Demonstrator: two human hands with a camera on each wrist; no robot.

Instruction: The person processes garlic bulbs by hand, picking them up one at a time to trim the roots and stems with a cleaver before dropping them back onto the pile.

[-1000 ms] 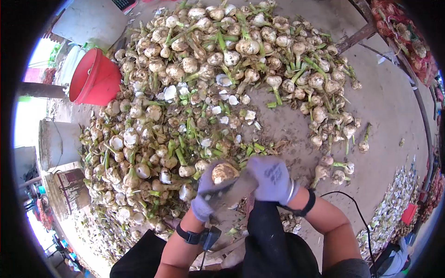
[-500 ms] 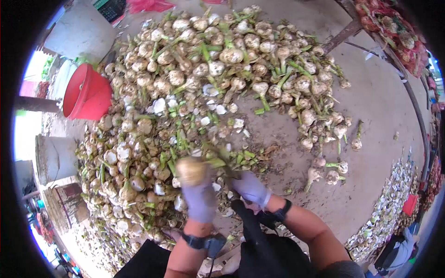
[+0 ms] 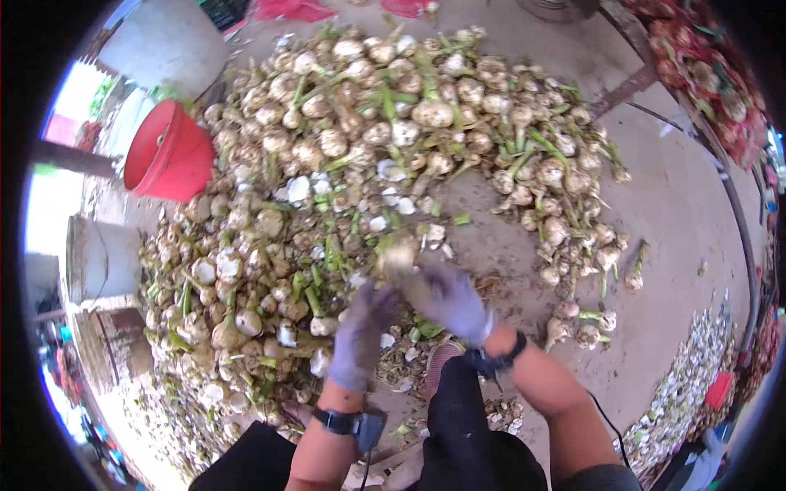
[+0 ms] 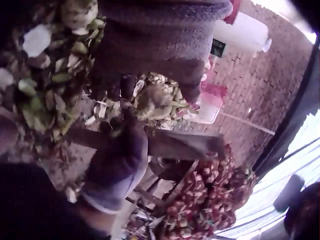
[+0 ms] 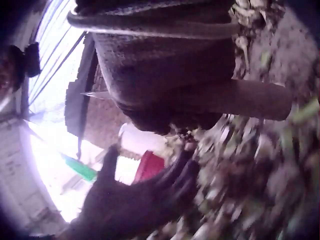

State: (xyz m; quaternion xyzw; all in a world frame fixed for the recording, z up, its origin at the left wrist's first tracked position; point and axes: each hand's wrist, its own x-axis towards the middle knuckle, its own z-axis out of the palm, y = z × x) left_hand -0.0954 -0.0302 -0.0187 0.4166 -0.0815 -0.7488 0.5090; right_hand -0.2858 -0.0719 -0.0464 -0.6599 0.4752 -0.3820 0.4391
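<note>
My gloved left hand [image 3: 364, 337] has its thumb and fingers spread apart, and in the right wrist view the left hand [image 5: 145, 202] shows a gap between them. A blurred garlic bulb [image 3: 397, 255] appears just beyond the fingertips; contact is unclear. In the left wrist view a bulb [image 4: 155, 100] shows beyond the left glove [image 4: 155, 45]. My gloved right hand [image 3: 454, 307] is close beside the left one. The right hand [image 4: 120, 162] grips a flat-bladed tool [image 4: 185, 144], whose broad blade [image 5: 255, 97] sticks out past the right glove [image 5: 165, 65].
Whole garlic bulbs with stalks [image 3: 483, 106] lie heaped ahead; trimmed bulbs [image 3: 246, 323] are piled at left. A red bucket [image 3: 176, 155] and white bucket [image 3: 102, 258] stand left. Net bags [image 3: 704, 82] hang at upper right. Cut pieces [image 3: 679, 393] cover the right floor.
The bulb gripped in my left hand half a second ago now shows beyond its fingertips, farther right. The left fingers have spread. My right hand has moved forward and slightly right with the blade.
</note>
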